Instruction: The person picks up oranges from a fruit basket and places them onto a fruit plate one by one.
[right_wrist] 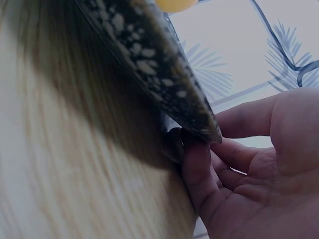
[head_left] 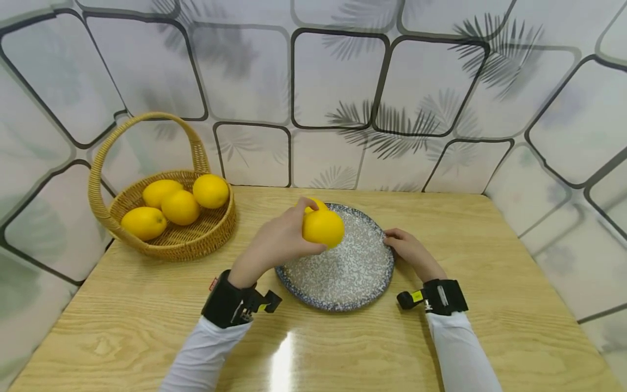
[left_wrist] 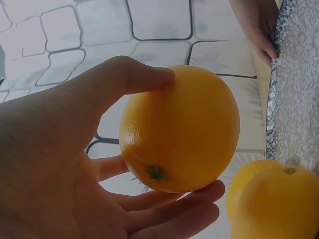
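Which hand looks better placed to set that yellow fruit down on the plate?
Probably the left hand. It already grips the fruit just above the speckled plate, beside another fruit lying there. The right hand holds no fruit; its fingers rest at the plate's rim.

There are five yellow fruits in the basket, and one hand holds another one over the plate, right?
Not quite: the basket holds four yellow fruits, not five, as the head view shows. The rest is right: the left hand holds a yellow fruit over the plate.
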Tool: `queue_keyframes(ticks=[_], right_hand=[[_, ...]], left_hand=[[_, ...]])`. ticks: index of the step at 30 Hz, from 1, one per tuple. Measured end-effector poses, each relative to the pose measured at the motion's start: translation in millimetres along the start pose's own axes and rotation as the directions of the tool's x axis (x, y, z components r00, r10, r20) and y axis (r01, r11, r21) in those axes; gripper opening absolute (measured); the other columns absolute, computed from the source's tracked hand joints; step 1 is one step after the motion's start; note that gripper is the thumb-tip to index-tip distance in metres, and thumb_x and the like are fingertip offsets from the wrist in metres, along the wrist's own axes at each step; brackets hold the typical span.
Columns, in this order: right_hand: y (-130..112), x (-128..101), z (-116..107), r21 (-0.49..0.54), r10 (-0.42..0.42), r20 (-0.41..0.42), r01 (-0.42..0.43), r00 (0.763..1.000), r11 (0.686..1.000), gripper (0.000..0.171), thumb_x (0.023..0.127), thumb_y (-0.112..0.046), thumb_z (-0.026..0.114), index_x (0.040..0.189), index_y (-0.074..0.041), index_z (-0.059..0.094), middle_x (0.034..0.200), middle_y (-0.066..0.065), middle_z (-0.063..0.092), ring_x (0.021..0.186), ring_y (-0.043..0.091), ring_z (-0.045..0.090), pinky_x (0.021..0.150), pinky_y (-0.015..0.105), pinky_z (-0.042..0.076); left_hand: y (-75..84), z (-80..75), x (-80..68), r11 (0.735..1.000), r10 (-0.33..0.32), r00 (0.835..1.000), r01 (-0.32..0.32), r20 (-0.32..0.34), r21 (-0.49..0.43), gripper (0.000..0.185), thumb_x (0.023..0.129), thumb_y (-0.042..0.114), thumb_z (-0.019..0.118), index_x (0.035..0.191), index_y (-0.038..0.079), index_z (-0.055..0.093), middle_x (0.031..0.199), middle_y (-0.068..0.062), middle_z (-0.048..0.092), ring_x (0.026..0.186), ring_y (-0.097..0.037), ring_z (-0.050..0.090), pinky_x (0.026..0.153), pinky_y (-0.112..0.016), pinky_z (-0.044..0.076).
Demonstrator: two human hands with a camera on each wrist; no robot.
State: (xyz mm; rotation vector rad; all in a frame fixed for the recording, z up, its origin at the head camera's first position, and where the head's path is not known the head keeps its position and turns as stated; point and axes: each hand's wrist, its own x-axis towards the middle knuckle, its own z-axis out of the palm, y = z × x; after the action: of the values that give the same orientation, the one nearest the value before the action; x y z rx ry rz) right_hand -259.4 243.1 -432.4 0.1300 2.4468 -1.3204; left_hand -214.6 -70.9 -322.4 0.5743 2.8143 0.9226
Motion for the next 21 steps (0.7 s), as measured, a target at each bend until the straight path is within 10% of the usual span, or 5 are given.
queue_keyframes(ticks=[21], right_hand=[[0.2,2.8,0.0,-0.013,-0.001,0.013,0.001,1.0,1.0,0.052,0.109,-0.025,0.041,0.153,0.003,0.039,0.157,0.026,0.039,0.144,0.038,0.04,0.121,0.053,0.033]], left_hand=[[7.0,34.1,7.9,0.997,0.052,0.997,-0.055,0.049,0.054,0.072,0.08,0.037,0.082,0.139,0.019,0.045,0.118,-0.012,0.065,0.083,-0.017,0.063,0.064,-0.031,0.051]])
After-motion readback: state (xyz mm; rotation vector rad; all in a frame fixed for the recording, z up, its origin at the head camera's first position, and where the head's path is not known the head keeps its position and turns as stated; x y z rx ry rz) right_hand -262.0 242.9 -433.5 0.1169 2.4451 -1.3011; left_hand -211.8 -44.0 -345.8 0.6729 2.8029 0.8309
